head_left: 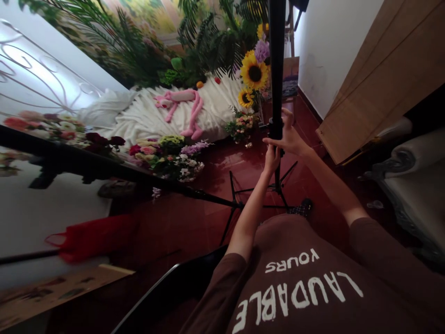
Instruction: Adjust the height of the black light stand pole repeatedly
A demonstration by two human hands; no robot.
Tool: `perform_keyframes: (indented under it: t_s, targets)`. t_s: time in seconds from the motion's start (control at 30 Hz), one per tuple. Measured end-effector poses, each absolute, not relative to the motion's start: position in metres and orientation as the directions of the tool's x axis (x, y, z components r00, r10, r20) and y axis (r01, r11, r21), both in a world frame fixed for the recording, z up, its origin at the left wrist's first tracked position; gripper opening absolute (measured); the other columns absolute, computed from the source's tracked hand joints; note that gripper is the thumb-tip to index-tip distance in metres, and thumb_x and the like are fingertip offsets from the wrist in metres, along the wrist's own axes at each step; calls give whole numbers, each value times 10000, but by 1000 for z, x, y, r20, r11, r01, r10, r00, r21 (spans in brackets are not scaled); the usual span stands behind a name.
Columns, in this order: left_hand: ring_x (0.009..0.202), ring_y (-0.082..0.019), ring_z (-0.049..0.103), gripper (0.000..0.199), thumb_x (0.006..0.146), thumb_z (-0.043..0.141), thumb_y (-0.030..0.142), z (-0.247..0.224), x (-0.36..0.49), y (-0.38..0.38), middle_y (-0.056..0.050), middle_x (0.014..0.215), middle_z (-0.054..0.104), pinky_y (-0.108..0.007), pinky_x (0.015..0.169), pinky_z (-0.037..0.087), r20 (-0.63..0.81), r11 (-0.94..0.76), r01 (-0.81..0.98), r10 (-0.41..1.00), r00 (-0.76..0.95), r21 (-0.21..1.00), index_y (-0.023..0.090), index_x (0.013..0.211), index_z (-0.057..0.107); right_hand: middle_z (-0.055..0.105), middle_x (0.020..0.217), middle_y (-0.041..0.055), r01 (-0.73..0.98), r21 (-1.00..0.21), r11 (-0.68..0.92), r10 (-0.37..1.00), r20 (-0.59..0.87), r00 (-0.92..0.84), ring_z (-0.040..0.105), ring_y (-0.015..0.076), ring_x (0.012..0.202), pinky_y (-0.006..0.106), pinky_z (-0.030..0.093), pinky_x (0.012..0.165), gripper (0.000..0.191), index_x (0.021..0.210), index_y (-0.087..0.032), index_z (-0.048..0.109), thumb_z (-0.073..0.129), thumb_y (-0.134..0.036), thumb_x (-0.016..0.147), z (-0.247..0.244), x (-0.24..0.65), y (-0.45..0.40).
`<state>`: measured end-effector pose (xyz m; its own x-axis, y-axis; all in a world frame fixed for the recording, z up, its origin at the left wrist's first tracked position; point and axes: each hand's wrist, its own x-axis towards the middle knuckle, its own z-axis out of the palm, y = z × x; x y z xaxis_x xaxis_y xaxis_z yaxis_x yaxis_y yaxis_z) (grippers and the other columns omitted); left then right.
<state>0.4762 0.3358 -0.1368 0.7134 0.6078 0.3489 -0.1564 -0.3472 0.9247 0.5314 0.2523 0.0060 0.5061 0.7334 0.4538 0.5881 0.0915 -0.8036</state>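
Note:
A black tripod stand rises upright in front of me, its thin legs spread on the floor. Wrapped round its pole just under the collar is my left hand, its fingers partly hidden. My right hand grips the same pole slightly higher, at the collar, with the thumb across the front and some fingertips hidden behind. A small knob sticks out to the left of the collar.
Another black stand slants across the left. Behind are a white-draped bed with a pink plush toy, sunflowers and other flowers. Brown boards lean at right, near a carved sofa. A red bag lies left.

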Motion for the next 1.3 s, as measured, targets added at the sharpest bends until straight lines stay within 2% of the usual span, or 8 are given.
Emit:
perform_keyframes:
  t_s: [0.2, 0.37, 0.6, 0.73, 0.83, 0.97, 1.13, 1.3]
  targets:
    - [1046, -216, 683, 494, 939, 548, 568, -130, 474, 332, -155, 1126, 713, -358, 963, 523, 278, -315, -87, 637, 719, 945, 187, 1249, 600, 720, 1052, 99, 533, -828, -174, 854, 143, 501, 703, 252, 1015, 455, 553, 991, 357, 1054, -188, 654, 797, -232, 730, -26, 562, 193]
    - [966, -177, 676, 481, 948, 518, 581, -132, 475, 331, -138, 1078, 714, -306, 910, 522, 277, -328, -71, 639, 718, 942, 183, 1202, 609, 744, 1039, 80, 446, -864, -235, 787, 100, 609, 707, 203, 932, 388, 557, 935, 152, 992, -202, 696, 681, -252, 849, -45, 560, 183]
    - [968, -191, 680, 535, 941, 500, 614, -134, 475, 333, -160, 1116, 706, -322, 915, 525, 272, -333, -61, 634, 724, 941, 169, 1221, 593, 690, 709, 28, 348, -875, -337, 678, 32, 735, 639, 162, 729, 240, 500, 681, 339, 734, -191, 633, 635, -482, 908, -54, 562, 190]
    - [972, -195, 684, 554, 937, 499, 627, -137, 476, 332, -154, 1103, 705, -321, 909, 522, 286, -334, -78, 636, 717, 939, 169, 1236, 587, 553, 490, 2, 1, -934, -358, 629, -240, 739, 532, 113, 476, 196, 385, 451, 453, 614, -202, 503, 602, -505, 935, -58, 560, 202]
    - [991, -199, 680, 532, 942, 501, 615, -139, 476, 333, -153, 1109, 702, -324, 915, 518, 286, -339, -73, 639, 714, 938, 180, 1237, 589, 466, 424, -40, -375, -877, -301, 608, -479, 633, 384, 66, 325, 174, 277, 334, 415, 634, -219, 434, 505, -411, 994, -54, 557, 213]
    - [959, -194, 682, 495, 953, 499, 593, -140, 474, 333, -141, 1063, 709, -314, 898, 522, 300, -352, -82, 627, 719, 933, 178, 1203, 600, 316, 369, -100, -744, -627, -230, 660, -662, 354, 229, 40, 256, 139, 203, 280, 392, 625, -239, 302, 347, -251, 1014, -42, 557, 219]
    - [1023, -202, 683, 514, 935, 528, 603, -131, 473, 333, -145, 1114, 710, -319, 945, 516, 295, -321, -102, 643, 707, 942, 177, 1211, 607, 438, 382, -74, -888, -457, -50, 647, -692, 319, 303, 29, 265, 92, 234, 281, 387, 644, -204, 408, 309, -177, 1017, -35, 550, 219]
    - [1091, -193, 685, 595, 917, 543, 624, -139, 454, 334, -138, 1244, 691, -329, 934, 541, 224, -188, -136, 605, 764, 973, 215, 1349, 557, 721, 659, -5, -862, -444, 244, 673, -563, 480, 572, 43, 433, 86, 458, 414, 382, 869, -180, 613, 289, -251, 1059, -51, 526, 213]
